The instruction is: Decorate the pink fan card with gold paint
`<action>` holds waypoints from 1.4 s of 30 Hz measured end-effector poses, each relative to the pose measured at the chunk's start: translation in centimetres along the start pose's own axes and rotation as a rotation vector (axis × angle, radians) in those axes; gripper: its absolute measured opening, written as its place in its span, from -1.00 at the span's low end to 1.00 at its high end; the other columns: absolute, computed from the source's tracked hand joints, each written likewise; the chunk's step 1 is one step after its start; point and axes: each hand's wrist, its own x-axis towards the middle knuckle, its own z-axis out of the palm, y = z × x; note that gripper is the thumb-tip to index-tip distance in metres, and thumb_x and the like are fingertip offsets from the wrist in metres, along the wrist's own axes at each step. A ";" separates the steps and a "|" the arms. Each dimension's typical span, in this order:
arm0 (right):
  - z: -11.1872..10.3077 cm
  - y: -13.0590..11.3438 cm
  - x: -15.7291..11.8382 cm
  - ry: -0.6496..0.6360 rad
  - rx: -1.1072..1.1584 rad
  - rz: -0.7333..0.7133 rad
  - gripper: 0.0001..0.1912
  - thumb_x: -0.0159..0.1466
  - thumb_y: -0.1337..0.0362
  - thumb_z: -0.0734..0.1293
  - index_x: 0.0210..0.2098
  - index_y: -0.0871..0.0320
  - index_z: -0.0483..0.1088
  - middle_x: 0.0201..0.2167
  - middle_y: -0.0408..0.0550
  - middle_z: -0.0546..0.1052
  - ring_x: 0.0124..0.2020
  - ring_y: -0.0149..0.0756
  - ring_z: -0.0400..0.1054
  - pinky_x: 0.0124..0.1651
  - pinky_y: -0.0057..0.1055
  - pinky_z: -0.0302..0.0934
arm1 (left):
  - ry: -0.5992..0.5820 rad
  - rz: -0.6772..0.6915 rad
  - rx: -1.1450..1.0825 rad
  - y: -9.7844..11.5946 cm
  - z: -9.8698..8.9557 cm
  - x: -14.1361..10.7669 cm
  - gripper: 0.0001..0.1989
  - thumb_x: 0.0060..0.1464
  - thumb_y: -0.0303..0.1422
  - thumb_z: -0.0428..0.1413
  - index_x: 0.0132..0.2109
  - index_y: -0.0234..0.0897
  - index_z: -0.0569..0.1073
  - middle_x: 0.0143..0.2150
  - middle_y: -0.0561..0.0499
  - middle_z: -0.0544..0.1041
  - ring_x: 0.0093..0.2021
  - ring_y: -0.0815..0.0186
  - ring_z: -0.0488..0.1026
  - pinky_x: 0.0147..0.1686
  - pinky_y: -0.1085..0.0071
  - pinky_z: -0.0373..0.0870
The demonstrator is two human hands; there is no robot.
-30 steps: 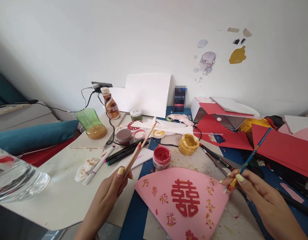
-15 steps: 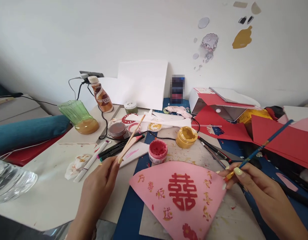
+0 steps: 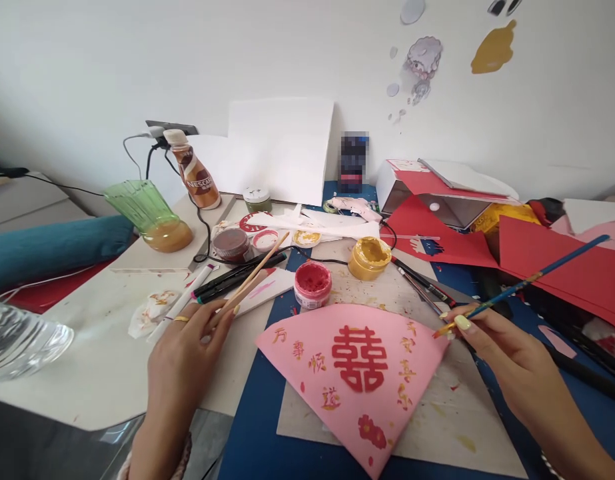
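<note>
The brush [image 3: 532,279] just tipped way flatter: the right hand [image 3: 507,353] pinches it low, and the bristles [image 3: 444,329] are now at the right corner of the pink fan [image 3: 357,403]. Can't tell if they touch. The left hand [image 3: 187,353] dropped too, fingers closed round wooden sticks [image 3: 261,267] near the markers [image 3: 230,277]. The fan lies over the board [image 3: 462,413], just this side of the red pot [image 3: 312,302]. My read: the brush is the tool in play, sticks held aside.
</note>
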 end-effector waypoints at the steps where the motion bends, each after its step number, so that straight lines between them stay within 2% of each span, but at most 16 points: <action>1: 0.0 -0.1 -0.1 0.001 0.001 0.007 -0.73 0.10 -0.01 0.26 -0.35 -0.01 0.46 -0.29 -0.14 0.55 -0.26 -0.26 0.44 -0.21 -0.46 0.37 | 0.006 0.007 0.011 0.0 0.1 0.0 -0.65 0.10 -0.14 -0.10 -0.15 -0.22 0.45 -0.29 -0.07 0.49 -0.28 0.16 0.42 -0.42 0.36 0.22; 12: 0.1 0.0 -0.2 -0.013 0.018 0.031 -0.71 0.10 0.00 0.28 -0.33 0.04 0.46 -0.31 -0.10 0.55 -0.32 -0.28 0.44 -0.28 -0.48 0.36 | 0.046 0.105 0.041 0.1 0.6 0.1 -0.63 0.13 -0.13 -0.14 -0.18 -0.24 0.45 -0.30 -0.08 0.47 -0.27 0.16 0.41 -0.37 0.33 0.26; 17: 0.1 0.2 -0.5 -0.011 0.087 0.062 -0.72 0.10 0.03 0.30 -0.30 0.04 0.45 -0.25 -0.11 0.53 -0.25 -0.30 0.42 -0.21 -0.49 0.34 | 0.039 0.159 0.024 -0.1 0.6 0.2 -0.67 0.12 -0.16 -0.09 -0.19 -0.25 0.45 -0.29 -0.09 0.46 -0.28 0.14 0.39 -0.33 0.28 0.28; 20: 0.2 0.3 -0.6 0.011 0.156 0.063 -0.78 0.09 0.08 0.33 -0.31 0.02 0.45 -0.25 -0.13 0.51 -0.22 -0.30 0.41 -0.16 -0.46 0.33 | 0.092 0.230 0.057 -0.2 0.7 0.3 -0.70 0.11 -0.18 -0.04 -0.20 -0.27 0.47 -0.29 -0.11 0.46 -0.28 0.12 0.37 -0.28 0.25 0.28; 25: 0.4 -0.1 -0.4 0.011 0.204 -0.014 -0.86 0.12 0.15 0.33 -0.34 0.01 0.45 -0.26 -0.15 0.50 -0.21 -0.34 0.39 -0.10 -0.44 0.30 | 0.208 0.329 0.062 -0.6 0.9 0.5 -0.77 0.09 -0.24 0.03 -0.24 -0.30 0.48 -0.29 -0.11 0.50 -0.25 0.12 0.39 -0.23 0.24 0.30; 31: 0.7 -0.7 -0.2 0.072 0.167 -0.051 -0.85 0.14 0.17 0.31 -0.39 0.10 0.46 -0.34 -0.08 0.51 -0.32 -0.34 0.40 -0.24 -0.41 0.33 | 0.299 0.368 0.008 -1.0 1.3 0.6 -0.78 0.10 -0.26 0.01 -0.29 -0.29 0.47 -0.32 -0.13 0.51 -0.28 0.13 0.42 -0.19 0.18 0.31; 35: 0.7 -2.3 0.5 0.048 0.143 -0.137 -0.87 0.15 0.21 0.30 -0.40 0.10 0.46 -0.39 -0.09 0.51 -0.36 -0.35 0.40 -0.29 -0.41 0.33 | 0.340 0.347 -0.021 -0.9 1.4 0.6 -0.79 0.10 -0.27 0.02 -0.32 -0.30 0.47 -0.32 -0.14 0.52 -0.26 0.10 0.43 -0.17 0.13 0.32; 38: 1.2 -4.8 1.8 -0.026 0.110 -0.217 -0.90 0.14 0.22 0.31 -0.38 0.08 0.46 -0.40 -0.10 0.50 -0.36 -0.35 0.40 -0.30 -0.42 0.32 | 0.359 0.341 -0.025 -0.8 1.5 0.5 -0.81 0.09 -0.29 0.02 -0.31 -0.30 0.46 -0.28 -0.15 0.52 -0.23 0.09 0.43 -0.14 0.11 0.31; 42: 3.0 -8.6 4.1 -0.109 0.117 -0.269 -0.93 0.12 0.23 0.33 -0.38 0.07 0.41 -0.39 -0.13 0.48 -0.35 -0.36 0.39 -0.30 -0.42 0.32 | 0.410 0.333 -0.020 -0.7 1.5 0.2 -0.84 0.07 -0.32 0.04 -0.35 -0.30 0.45 -0.26 -0.17 0.51 -0.24 0.09 0.43 -0.16 0.12 0.32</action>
